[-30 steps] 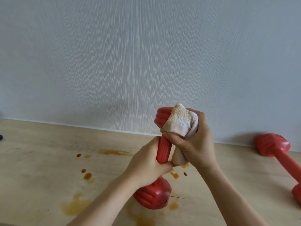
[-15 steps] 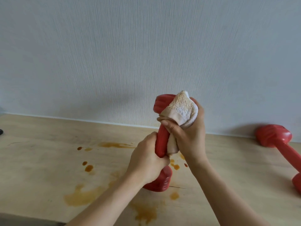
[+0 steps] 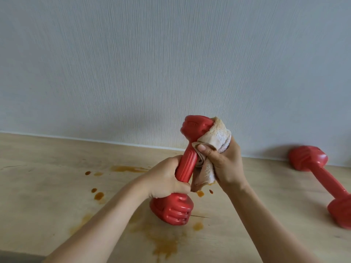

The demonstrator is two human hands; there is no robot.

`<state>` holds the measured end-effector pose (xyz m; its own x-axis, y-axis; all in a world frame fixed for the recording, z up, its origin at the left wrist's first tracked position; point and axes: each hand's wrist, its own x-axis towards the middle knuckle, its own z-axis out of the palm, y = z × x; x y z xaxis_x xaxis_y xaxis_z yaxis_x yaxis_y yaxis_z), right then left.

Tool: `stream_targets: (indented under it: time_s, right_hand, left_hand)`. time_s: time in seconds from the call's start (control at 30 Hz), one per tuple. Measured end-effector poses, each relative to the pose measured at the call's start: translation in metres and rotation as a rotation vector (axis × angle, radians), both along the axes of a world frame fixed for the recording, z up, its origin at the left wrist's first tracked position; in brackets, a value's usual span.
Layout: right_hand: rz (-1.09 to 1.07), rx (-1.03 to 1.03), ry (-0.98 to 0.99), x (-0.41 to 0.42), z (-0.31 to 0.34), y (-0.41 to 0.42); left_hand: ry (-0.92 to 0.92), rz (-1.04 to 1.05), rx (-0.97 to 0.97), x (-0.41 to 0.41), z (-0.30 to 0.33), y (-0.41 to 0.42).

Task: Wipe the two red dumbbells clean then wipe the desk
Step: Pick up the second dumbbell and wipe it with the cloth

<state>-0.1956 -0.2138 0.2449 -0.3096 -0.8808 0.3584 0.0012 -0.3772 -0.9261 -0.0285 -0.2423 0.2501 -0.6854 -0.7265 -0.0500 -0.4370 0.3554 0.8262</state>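
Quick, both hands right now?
Left hand: grips the upright red plastic dumbbell by its handle.
Right hand: holds the stained white terry cloth against it.

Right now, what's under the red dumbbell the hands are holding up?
Under the held dumbbell is the wooden desk, splashed with brown stains. The left hand grips its handle; the right hand holds a towel. Its bottom end hides the spot beneath.

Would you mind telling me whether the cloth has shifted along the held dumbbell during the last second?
Yes. The cloth now sits right of the dumbbell's top head, no longer covering its front.
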Motion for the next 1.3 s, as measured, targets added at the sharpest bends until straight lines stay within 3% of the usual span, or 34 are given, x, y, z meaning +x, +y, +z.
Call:
stream_targets:
  time_s: [0.1, 0.17, 0.27, 0.53, 0.77, 0.9, 1.07, 1.17, 1.3]
  right_hand:
    - [-0.159, -0.005, 0.111, 0.017, 0.011, 0.006]
    - [-0.24, -0.016, 0.233, 0.033, 0.019, 0.011]
    - [-0.249, -0.021, 0.34, 0.043, 0.019, 0.012]
    - [-0.066, -0.006, 0.258, 0.021, 0.02, 0.002]
    - [0.153, -0.085, 0.153, 0.004, 0.012, -0.013]
    - [0.18, 0.013, 0.121, -0.007, 0.009, -0.013]
    - [0.034, 0.174, 0.095, -0.016, 0.009, -0.003]
    - [-0.044, 0.27, -0.056, -0.021, 0.016, 0.003]
    - [0.169, 0.272, -0.184, -0.004, 0.028, 0.006]
  left_hand:
    - [-0.149, 0.257, -0.311, -0.006, 0.002, 0.016]
    - [-0.155, 0.487, -0.505, -0.012, -0.003, 0.031]
    - [0.019, 0.662, -0.506, -0.016, -0.012, 0.035]
    - [0.242, 0.418, -0.212, -0.015, -0.016, 0.022]
    - [0.298, 0.289, -0.124, -0.013, -0.015, 0.014]
    - [0.308, 0.211, -0.042, -0.008, -0.015, 0.012]
    - [0.32, 0.196, -0.007, -0.005, -0.015, 0.006]
    - [0.342, 0.226, -0.009, -0.001, -0.017, 0.006]
    - [0.345, 0.234, -0.036, -0.002, -0.016, 0.011]
